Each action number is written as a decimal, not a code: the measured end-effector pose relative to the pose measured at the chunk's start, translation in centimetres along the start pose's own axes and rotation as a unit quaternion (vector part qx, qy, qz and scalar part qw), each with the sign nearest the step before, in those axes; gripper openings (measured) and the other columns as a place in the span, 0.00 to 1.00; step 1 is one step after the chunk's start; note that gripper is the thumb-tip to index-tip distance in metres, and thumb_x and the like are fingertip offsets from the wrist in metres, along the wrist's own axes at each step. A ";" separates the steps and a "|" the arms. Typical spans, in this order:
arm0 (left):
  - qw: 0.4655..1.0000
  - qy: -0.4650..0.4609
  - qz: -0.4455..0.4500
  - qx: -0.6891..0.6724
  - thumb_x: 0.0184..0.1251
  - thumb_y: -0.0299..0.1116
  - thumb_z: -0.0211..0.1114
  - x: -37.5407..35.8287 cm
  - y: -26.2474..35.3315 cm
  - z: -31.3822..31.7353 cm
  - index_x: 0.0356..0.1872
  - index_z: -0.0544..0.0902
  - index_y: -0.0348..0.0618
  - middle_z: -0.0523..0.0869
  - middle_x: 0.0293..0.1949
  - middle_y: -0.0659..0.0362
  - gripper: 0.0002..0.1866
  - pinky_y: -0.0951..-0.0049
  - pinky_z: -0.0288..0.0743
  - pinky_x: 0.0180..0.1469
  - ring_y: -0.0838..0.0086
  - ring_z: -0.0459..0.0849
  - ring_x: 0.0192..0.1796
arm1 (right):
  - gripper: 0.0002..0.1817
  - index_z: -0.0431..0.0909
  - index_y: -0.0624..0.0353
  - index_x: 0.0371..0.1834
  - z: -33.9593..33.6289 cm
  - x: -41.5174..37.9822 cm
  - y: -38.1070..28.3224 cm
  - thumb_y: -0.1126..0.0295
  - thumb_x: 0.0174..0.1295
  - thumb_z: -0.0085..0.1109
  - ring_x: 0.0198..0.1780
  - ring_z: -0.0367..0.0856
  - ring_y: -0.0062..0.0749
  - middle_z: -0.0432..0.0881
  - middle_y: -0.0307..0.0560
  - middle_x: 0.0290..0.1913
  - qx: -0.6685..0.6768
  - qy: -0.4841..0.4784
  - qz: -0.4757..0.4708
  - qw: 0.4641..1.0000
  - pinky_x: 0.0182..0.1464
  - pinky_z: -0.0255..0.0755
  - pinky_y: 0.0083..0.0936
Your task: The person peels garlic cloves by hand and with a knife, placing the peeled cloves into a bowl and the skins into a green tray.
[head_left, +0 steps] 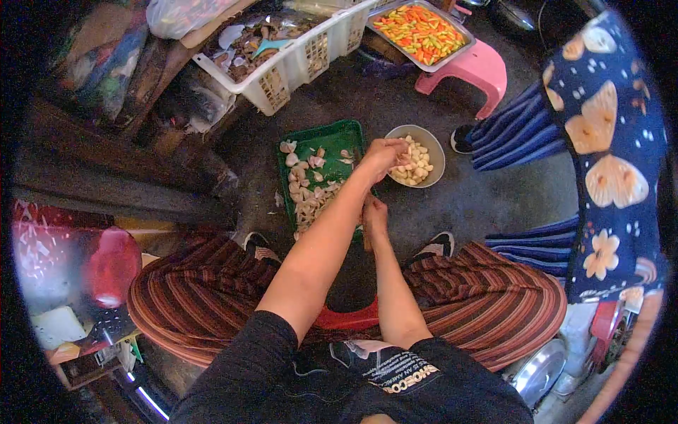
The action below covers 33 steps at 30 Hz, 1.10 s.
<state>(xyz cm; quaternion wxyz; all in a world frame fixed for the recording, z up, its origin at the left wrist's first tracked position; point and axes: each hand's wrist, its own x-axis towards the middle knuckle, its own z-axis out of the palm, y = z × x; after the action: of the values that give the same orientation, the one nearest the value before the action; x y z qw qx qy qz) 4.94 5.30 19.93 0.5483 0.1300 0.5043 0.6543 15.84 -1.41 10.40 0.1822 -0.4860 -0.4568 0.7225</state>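
Observation:
My left hand (386, 157) reaches across to a metal bowl (439, 168), its fingers drawn together over the rim. Peeled garlic cloves (418, 168) fill much of the bowl. Closer to me, my right hand (375, 218) is closed in a fist beside the right edge of a green tray (321, 131); what it grips is hidden. Whole bulbs and unpeeled garlic cloves (304, 194) lie on the tray with loose skins, and my left forearm covers part of it.
A white plastic crate (296, 67) with scraps stands at the back left. Behind the bowl, a metal tray of cut red and yellow peppers (422, 34) rests on a pink stool (484, 71). A person in a blue floral garment (611, 155) is close on the right.

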 end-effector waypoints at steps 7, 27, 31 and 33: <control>0.996 -0.020 -0.079 -0.021 0.66 0.27 0.53 4.6 -0.5 0.8 0.53 0.73 0.32 0.80 0.44 0.54 0.16 0.73 0.76 0.34 0.71 0.81 0.38 | 0.21 0.75 0.57 0.26 0.6 -0.8 -0.8 0.50 0.64 0.54 0.17 0.66 0.20 0.72 0.37 0.17 0.040 0.011 -0.024 0.999 0.19 0.58 0.22; 0.973 0.228 0.024 -0.018 0.59 0.17 0.58 -10.5 -2.3 -14.0 0.37 0.77 0.26 0.81 0.35 0.50 0.06 0.68 0.83 0.44 0.61 0.85 0.40 | 0.26 0.77 0.64 0.45 1.0 -1.1 -1.6 0.53 0.52 0.64 0.38 0.83 0.50 0.83 0.58 0.33 -0.385 0.081 -0.204 0.896 0.38 0.73 0.38; 0.970 0.233 0.005 -0.068 0.61 0.18 0.57 -11.1 -3.9 -14.6 0.41 0.76 0.26 0.81 0.38 0.49 0.09 0.70 0.82 0.46 0.63 0.84 0.42 | 0.26 0.74 0.62 0.52 2.9 -2.7 -3.5 0.51 0.62 0.55 0.28 0.79 0.33 0.79 0.47 0.26 -0.259 0.017 -0.205 0.944 0.30 0.69 0.29; 0.973 0.215 0.015 -0.088 0.62 0.18 0.56 -11.2 -4.0 -14.5 0.43 0.75 0.26 0.80 0.40 0.49 0.09 0.72 0.82 0.45 0.64 0.84 0.42 | 0.23 0.76 0.60 0.52 3.9 -3.1 -4.0 0.52 0.68 0.48 0.21 0.68 0.18 0.70 0.36 0.19 -0.172 -0.071 -0.197 0.963 0.24 0.62 0.21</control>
<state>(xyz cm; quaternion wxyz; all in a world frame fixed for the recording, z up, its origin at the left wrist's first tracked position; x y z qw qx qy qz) 0.85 -12.13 14.38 0.4266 -0.0550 0.5487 0.7169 13.19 -3.39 15.83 0.2016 -0.3579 -0.6724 0.6158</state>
